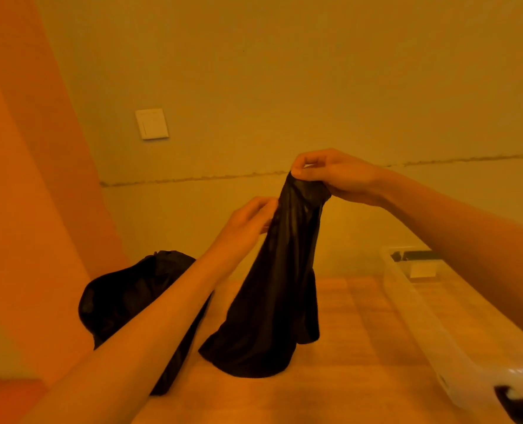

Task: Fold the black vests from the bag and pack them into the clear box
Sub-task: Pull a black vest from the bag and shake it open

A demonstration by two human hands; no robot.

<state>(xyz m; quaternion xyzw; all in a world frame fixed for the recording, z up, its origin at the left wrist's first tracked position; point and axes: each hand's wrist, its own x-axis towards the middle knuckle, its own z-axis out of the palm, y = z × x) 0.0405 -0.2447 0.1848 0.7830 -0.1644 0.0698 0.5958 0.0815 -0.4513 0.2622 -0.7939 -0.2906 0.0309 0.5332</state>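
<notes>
A black vest [272, 286] hangs bunched above the wooden table [345, 347], its lower hem resting on the tabletop. My right hand [336, 175] pinches the vest's top end and holds it up. My left hand [248, 221] grips the fabric a little lower on its left edge. A black bag [125, 298] sits on the table to the left, partly hidden behind my left forearm. The clear box [431, 325] lies along the table's right side, partly covered by my right forearm.
A wall rises close behind the table, with a white switch plate [151, 123] on it. An orange surface [24, 179] fills the left side. The clear box has dark latches at its far end [413, 255] and near corner [517, 399].
</notes>
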